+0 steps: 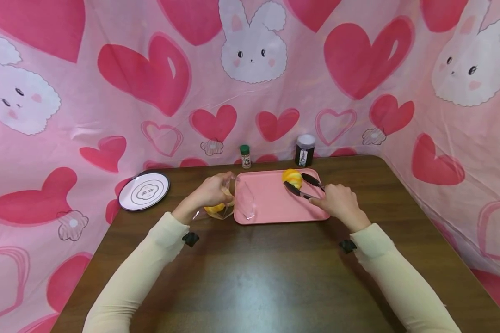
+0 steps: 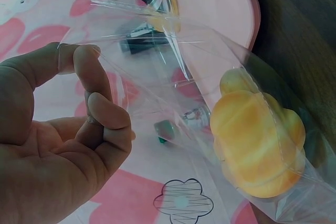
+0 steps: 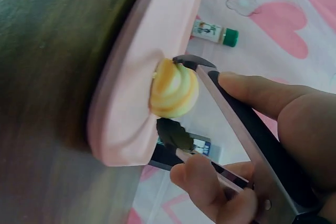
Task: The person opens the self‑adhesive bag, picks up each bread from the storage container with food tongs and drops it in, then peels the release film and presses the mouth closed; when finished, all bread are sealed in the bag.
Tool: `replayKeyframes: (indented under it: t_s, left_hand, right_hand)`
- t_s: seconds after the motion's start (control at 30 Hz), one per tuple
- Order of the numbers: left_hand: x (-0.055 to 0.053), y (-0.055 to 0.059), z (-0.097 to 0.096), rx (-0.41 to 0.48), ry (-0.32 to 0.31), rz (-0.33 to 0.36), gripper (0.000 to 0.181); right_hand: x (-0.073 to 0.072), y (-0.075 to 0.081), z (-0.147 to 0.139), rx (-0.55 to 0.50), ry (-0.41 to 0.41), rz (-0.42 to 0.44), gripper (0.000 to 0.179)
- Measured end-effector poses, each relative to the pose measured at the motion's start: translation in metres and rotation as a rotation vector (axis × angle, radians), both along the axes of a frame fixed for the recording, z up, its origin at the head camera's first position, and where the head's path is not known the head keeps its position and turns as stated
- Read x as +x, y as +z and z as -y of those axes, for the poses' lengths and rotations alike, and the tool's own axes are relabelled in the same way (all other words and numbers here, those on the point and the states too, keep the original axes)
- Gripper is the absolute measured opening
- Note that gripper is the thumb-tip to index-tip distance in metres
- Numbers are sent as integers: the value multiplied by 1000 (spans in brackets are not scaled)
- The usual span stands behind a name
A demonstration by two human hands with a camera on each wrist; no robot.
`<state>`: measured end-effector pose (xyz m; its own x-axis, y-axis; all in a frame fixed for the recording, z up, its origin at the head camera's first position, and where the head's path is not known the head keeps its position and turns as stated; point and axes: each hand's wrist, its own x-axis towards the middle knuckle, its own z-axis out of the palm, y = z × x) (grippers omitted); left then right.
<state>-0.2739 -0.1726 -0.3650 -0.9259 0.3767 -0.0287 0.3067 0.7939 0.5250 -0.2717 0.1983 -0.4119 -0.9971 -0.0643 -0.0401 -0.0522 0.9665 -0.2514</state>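
Observation:
My left hand (image 1: 213, 190) pinches the edge of a clear plastic bag (image 2: 173, 40) just left of the pink tray (image 1: 266, 206). Inside the bag lies a yellow, lobed bread roll (image 2: 257, 140). With my right hand (image 1: 337, 200) I grip a pair of tongs (image 3: 236, 121) with dark tips, over the tray's right side. The tips stand on either side of a round orange-and-cream swirled bun (image 3: 176, 90), which sits on the tray. Part of the bag overlaps the tray's left end in the head view.
Behind the tray stand a small green-capped shaker bottle (image 1: 245, 157) and a dark jar with a grey lid (image 1: 305, 150). A white plate with a dark rim (image 1: 145, 191) lies at the table's far left. Heart-printed cloth (image 1: 250, 101) hangs along the brown table's (image 1: 250, 273) back.

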Motion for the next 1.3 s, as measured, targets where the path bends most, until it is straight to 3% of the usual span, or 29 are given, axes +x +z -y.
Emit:
replayKeyframes:
  t_s: [0.37, 0.73, 1.03, 1.3]
  left_hand:
    - [1, 0, -2, 3, 9, 12, 56]
    - [-2, 0, -1, -15, 19, 26, 73]
    - [-2, -1, -1, -2, 11, 33, 71]
    - [-3, -1, 0, 6, 18, 54, 63]
  right_hand:
    - [0, -4, -11, -1, 44, -72, 48]
    - [13, 11, -18, -49, 185, -176, 44]
    - [29, 31, -13, -127, 227, -128, 65]
    - [45, 49, -4, -209, 305, -109, 66]
